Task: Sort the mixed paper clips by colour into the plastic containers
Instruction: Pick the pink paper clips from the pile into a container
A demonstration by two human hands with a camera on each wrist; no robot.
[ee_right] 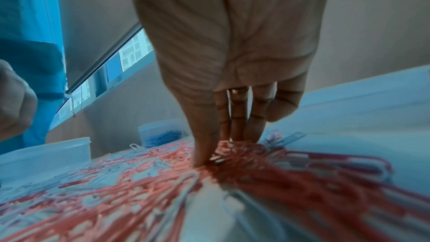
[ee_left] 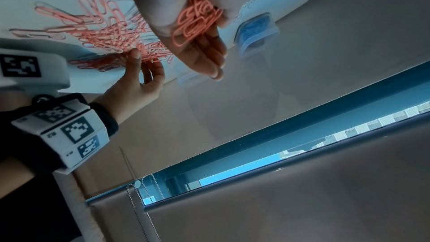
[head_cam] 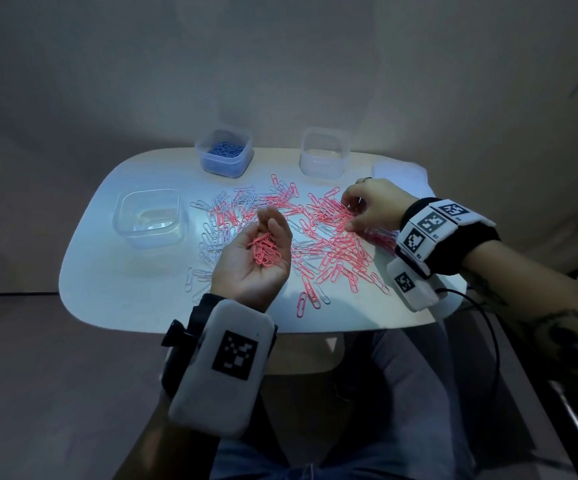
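We hold our left hand point(head_cam: 256, 258) palm up above the near middle of the table point(head_cam: 114, 299), fingers curled loosely around a small bunch of pink clips point(head_cam: 264, 250) lying in the palm. From the left wrist view the same bunch point(ee_left: 195, 19) sits cupped against the fingers point(ee_left: 207, 56).

Our right hand point(head_cam: 372, 206) reaches down into the loose pile point(head_cam: 315, 237) of pink and white clips spread over the middle and right of the table. Its thumb and fingertips point(ee_right: 235, 132) press together down into the pink clips there; whether they have a clip pinched between them we cannot tell.

Three clear tubs stand on the table. The blue tub point(head_cam: 224, 152), at the far left-centre edge, holds blue clips. A second tub point(head_cam: 323, 152) stands to its right at the far edge, near our right hand. A third tub point(head_cam: 149, 216) stands on the left side, just beside the pile's white clips. A flat lid point(head_cam: 396, 171) lies at the far right corner.
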